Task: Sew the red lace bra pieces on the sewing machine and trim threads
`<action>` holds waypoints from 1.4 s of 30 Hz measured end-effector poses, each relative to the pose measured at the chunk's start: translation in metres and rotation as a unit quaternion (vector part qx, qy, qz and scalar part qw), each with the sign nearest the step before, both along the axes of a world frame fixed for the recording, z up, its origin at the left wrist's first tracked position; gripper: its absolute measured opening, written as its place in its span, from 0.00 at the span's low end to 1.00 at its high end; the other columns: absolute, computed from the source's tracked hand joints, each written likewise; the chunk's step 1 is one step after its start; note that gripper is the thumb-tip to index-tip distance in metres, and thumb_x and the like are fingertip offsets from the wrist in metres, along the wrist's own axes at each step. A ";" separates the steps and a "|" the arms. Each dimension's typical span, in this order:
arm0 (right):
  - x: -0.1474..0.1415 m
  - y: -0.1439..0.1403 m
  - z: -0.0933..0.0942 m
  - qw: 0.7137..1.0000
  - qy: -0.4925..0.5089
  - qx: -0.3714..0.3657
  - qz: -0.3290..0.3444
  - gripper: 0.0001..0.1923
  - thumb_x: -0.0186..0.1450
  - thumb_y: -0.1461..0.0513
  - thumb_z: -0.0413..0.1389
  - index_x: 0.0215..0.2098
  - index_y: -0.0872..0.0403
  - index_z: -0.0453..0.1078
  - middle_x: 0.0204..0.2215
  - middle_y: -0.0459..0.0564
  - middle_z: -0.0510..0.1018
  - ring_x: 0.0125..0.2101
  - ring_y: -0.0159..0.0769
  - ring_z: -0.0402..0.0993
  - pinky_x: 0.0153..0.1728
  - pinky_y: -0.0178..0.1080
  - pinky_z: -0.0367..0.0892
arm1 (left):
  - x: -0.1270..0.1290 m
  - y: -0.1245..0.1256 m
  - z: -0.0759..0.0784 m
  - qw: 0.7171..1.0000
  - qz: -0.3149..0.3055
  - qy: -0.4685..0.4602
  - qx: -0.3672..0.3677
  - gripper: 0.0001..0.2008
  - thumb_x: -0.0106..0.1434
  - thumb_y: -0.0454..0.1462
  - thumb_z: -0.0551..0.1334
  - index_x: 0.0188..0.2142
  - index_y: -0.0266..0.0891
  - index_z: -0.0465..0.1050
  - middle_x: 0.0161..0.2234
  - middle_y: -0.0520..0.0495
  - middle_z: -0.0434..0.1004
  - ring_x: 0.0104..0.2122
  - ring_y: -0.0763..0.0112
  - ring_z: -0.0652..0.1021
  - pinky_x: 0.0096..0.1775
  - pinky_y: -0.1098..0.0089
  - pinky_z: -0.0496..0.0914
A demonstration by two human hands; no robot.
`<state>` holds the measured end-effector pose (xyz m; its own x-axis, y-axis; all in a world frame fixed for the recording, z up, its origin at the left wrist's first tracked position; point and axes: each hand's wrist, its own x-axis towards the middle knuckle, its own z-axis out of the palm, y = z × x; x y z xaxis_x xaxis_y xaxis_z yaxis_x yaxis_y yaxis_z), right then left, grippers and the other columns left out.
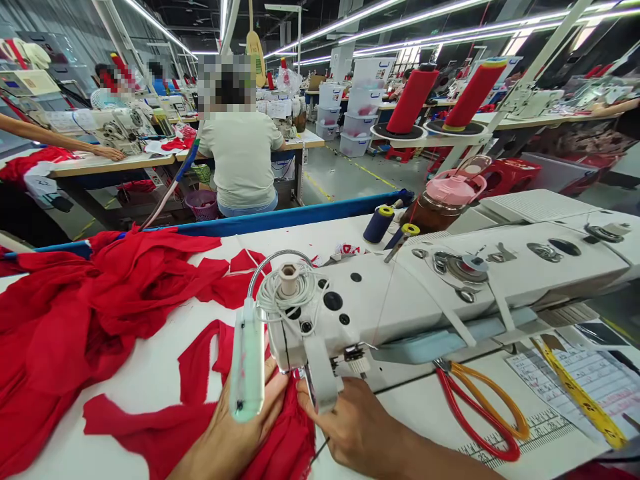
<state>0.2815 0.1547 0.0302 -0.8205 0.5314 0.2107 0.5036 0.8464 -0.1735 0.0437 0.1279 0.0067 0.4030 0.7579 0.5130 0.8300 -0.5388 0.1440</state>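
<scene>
Under the head of a white sewing machine [365, 300], both my hands rest at a piece of red fabric [290, 437]. My left hand [233, 433] lies flat on the cloth with its fingers stretched toward the needle area; a small lamp [247, 363] partly hides it. On the other side, my right hand [355, 423] is curled, its thumb and index finger closed on the cloth's edge beside the presser foot. The machine's front part covers some of those fingertips. The needle itself cannot be made out.
A large heap of red fabric [95, 300] spreads over the left of the table. Scissors [483, 413], a yellow tape measure [583, 393] and a written sheet [535, 373] lie right. Behind the machine stand thread spools [379, 225] and a pink-lidded jar [445, 197]. A co-worker [243, 157] sits ahead.
</scene>
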 end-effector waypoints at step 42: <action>0.000 0.006 0.004 1.000 -0.015 -0.011 -0.013 0.18 0.54 0.72 0.53 0.42 0.54 0.69 0.31 0.48 0.77 0.38 0.43 0.69 0.27 0.40 0.56 | -0.019 -0.003 0.001 0.996 -0.038 0.076 -0.022 0.24 0.69 0.31 0.54 0.64 0.46 0.65 0.56 0.45 0.77 0.53 0.56 0.77 0.54 0.53 0.73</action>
<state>0.2818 0.1603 0.0341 -0.8124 0.5562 0.1749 0.5299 0.8295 -0.1766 0.0252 0.1245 0.0076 0.5306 0.7427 0.4085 0.8010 -0.5970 0.0448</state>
